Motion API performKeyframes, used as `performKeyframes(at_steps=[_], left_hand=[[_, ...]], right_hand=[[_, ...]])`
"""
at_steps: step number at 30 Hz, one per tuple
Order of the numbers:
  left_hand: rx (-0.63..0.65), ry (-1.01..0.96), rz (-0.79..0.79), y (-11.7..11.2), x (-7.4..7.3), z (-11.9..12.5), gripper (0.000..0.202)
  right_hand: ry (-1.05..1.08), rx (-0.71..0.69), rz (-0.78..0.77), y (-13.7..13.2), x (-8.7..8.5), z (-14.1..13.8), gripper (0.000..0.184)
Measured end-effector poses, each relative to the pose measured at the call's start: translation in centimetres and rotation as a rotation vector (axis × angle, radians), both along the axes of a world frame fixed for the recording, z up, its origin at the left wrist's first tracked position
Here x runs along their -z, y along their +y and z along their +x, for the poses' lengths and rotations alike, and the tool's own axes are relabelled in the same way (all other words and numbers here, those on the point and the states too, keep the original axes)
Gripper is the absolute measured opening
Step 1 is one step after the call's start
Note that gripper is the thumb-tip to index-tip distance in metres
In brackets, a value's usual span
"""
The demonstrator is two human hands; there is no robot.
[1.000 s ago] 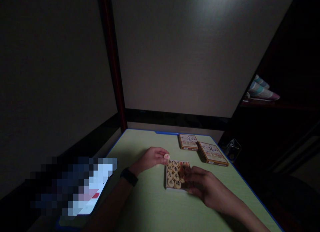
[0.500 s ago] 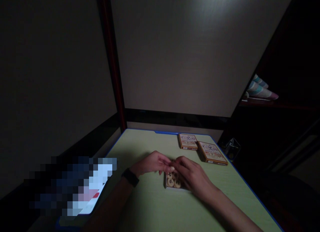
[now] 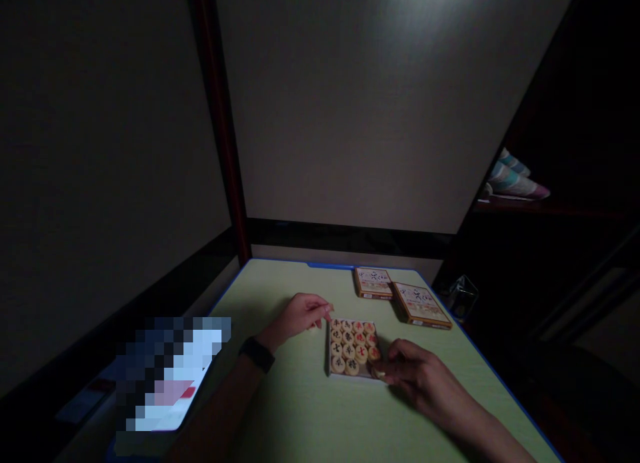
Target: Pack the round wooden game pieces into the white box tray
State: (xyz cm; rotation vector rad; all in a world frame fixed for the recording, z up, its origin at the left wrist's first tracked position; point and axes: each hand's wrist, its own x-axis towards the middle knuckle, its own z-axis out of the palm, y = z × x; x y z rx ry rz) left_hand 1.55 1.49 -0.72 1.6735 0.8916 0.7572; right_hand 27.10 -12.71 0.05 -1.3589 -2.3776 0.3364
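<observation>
A small flat tray [image 3: 330,371] of round wooden game pieces [image 3: 353,346] with black and red characters lies on the green table [image 3: 310,416]. My left hand [image 3: 299,316], with a dark band on the wrist, rests at the tray's far left corner, fingertips pinched together and touching its edge. My right hand [image 3: 420,380] sits at the tray's near right corner, fingers curled against the rim and the nearest piece. Whether either hand holds a piece is hidden.
Two closed boxes [image 3: 373,282] [image 3: 421,305] with printed lids lie at the table's far right. A clear glass [image 3: 463,296] stands in the dark beyond the right edge. A lit, blurred screen [image 3: 170,376] lies at the near left. Striped fabric [image 3: 515,180] sits on a shelf at right.
The left hand held a round piece a second ago; both hands met over the tray, then parted. Now the tray is full and uncovered, with the right hand drawn back to its near corner.
</observation>
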Motion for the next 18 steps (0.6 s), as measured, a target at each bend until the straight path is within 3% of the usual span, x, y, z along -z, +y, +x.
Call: performKeyframes(at_steps=[9, 18], left_hand=[[-0.278, -0.077, 0.079, 1.5, -0.2, -1.2, 0.035], [-0.327, -0.025, 0.172, 2.4, -0.3, -2.2, 0.033]], right_hand=[[-0.084, 0.000, 0.012, -0.5, 0.0, 0.3, 0.034], [-0.093, -0.006, -0.076, -0.5, -0.2, 0.3, 0.038]])
